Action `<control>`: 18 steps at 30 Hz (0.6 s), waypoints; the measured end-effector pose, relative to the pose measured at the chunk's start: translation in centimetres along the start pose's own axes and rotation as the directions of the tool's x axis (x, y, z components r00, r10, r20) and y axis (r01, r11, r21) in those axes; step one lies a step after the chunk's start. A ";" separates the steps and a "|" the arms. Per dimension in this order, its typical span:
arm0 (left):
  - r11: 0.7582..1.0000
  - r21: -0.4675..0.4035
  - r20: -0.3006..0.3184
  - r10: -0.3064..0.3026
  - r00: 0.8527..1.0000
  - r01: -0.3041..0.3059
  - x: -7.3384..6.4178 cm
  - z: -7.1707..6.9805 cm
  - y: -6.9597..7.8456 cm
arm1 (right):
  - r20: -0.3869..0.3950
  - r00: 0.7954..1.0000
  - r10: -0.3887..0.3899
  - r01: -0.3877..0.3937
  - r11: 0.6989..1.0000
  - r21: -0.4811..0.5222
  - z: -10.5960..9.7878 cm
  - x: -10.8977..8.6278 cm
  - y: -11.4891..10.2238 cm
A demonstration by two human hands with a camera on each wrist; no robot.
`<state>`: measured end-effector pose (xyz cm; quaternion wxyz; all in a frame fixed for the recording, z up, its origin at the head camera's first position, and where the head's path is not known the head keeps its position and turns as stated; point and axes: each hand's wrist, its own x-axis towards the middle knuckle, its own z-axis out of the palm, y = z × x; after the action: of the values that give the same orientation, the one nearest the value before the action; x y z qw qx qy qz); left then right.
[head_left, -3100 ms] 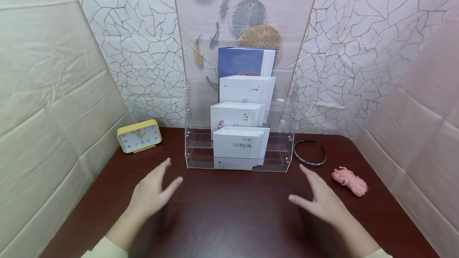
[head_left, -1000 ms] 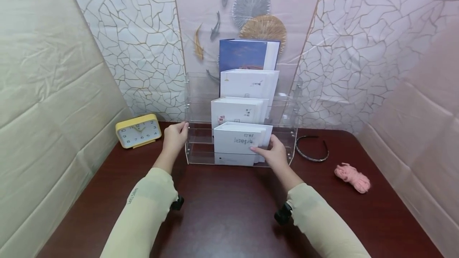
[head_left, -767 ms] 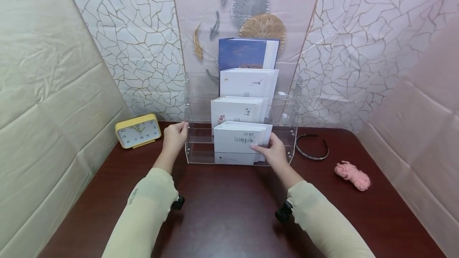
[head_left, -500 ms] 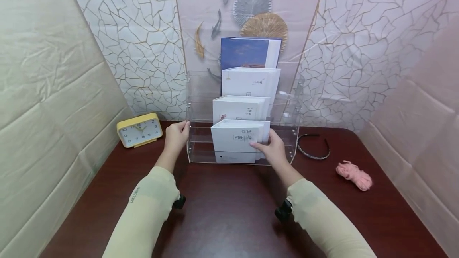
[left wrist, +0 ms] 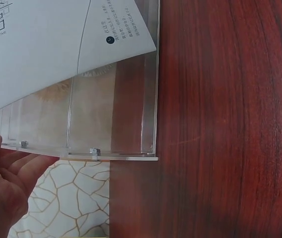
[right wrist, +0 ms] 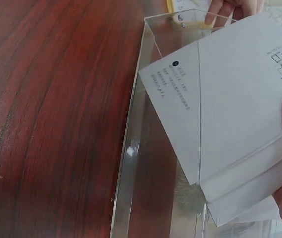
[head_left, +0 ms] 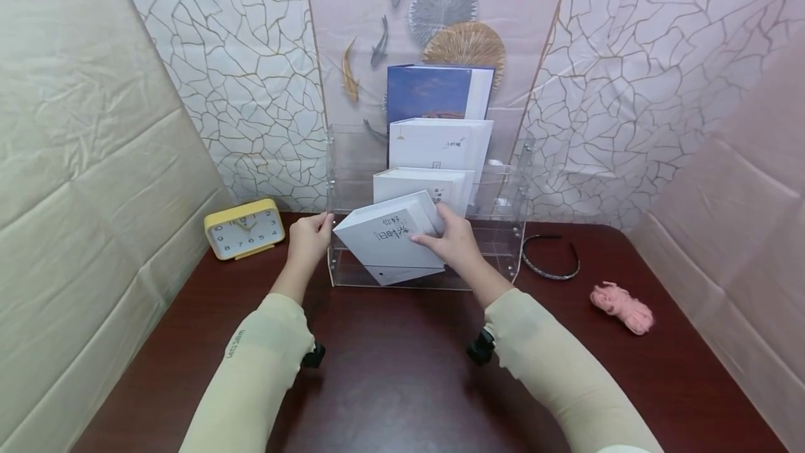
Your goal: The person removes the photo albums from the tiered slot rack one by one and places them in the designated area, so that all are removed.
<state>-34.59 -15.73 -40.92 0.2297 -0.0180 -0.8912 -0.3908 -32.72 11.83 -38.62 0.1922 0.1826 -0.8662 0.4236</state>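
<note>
One white book (head_left: pixel 390 238) has tilted since half a second ago: it stood square in the front tier of the clear acrylic rack (head_left: pixel 509 229), and now it leans hard to the left with its top corner lifted forward, so it looks to be coming free of the slot. Right hand (head_left: pixel 454 242) grips its upper right edge, thumb on the cover and fingers curled behind. Left hand (head_left: pixel 308 240) remains curled round the rack's left side panel, bracing it. Three other books stand behind in the higher tiers.
</note>
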 end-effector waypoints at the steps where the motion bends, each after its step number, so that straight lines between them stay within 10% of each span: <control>1: 1.000 -0.001 0.001 -0.003 1.000 0.003 0.0 0.0 0.0 | -0.002 1.000 -0.002 0.002 1.000 0.003 0.0 0.1 0.0; 18: 1.000 0.004 -0.022 -0.018 1.000 0.018 0.0 0.3 0.1 | -0.056 0.998 0.018 -0.011 0.993 0.121 0.3 0.0 -0.3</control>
<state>-34.66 -15.42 -41.04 0.2359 -0.0053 -0.8897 -0.3909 -32.64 11.47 -38.59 0.2023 0.1754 -0.8346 0.4814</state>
